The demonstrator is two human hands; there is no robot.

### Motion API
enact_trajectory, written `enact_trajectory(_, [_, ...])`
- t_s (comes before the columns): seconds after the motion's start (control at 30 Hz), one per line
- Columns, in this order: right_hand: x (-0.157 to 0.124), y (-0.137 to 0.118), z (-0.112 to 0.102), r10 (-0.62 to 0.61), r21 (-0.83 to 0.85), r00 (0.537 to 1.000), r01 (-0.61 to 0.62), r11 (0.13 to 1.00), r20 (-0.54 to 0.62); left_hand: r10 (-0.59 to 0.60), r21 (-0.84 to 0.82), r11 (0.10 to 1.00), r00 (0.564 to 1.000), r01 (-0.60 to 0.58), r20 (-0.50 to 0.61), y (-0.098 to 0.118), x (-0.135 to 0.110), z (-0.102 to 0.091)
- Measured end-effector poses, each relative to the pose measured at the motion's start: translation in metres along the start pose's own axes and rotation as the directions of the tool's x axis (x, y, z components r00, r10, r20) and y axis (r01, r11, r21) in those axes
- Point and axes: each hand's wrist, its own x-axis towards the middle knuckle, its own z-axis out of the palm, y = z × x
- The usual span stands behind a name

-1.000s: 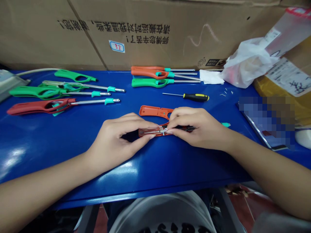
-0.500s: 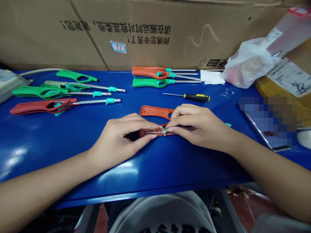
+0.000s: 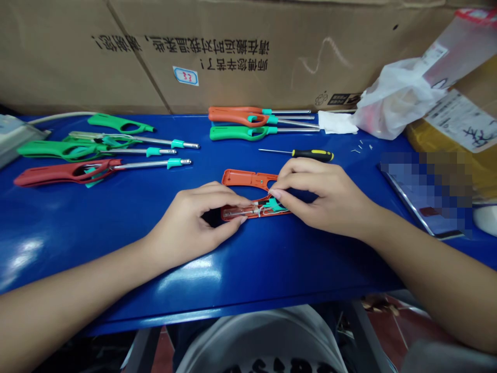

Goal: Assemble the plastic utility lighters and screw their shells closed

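Note:
An opened orange long-nosed lighter half-shell [image 3: 252,213] lies on the blue table, with a clear fuel tank [image 3: 237,212], thin wires and a green trigger part [image 3: 275,205] inside. My left hand [image 3: 204,215] grips the tank end between thumb and fingers. Over the trigger end, my right hand [image 3: 320,191] has its thumb and fingertips pinched together; whatever is between them is too small to tell. The right part of the lighter is hidden under this hand. Just behind lies the other orange half-shell [image 3: 246,178], partly covered by the right fingers.
A screwdriver [image 3: 312,155] lies behind my right hand, near small screws [image 3: 357,148]. Green [image 3: 46,149] and red [image 3: 66,172] lighters are at left. Orange [image 3: 229,115] and green [image 3: 233,133] ones lie by the cardboard box [image 3: 233,31]. A phone [image 3: 423,207] is at right.
My right hand has lifted slightly up and back from the lighter, uncovering the green trigger part. My left hand keeps its hold. The view has shifted slightly.

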Motion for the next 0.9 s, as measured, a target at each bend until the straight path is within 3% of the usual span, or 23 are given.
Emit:
enact_trajectory(0.5, [0.001,0.001,-0.006,-0.013,-0.105,1.0,0.012,0.994,0.0,-0.005,0.041,0.999,0.999,0.003,0.042,0.0,0.0,-0.004])
enact_trajectory(0.67, [-0.001,0.007,-0.021,0.021,-0.239,0.976,0.032,0.971,0.216,-0.015,0.122,0.993,0.994,0.001,0.107,0.004,0.001,-0.018])
enact_trajectory(0.9, [-0.003,0.004,-0.023,-0.015,-0.076,0.946,0.042,0.996,0.324,0.023,0.25,0.965,0.979,-0.075,0.203,0.01,0.003,-0.03])
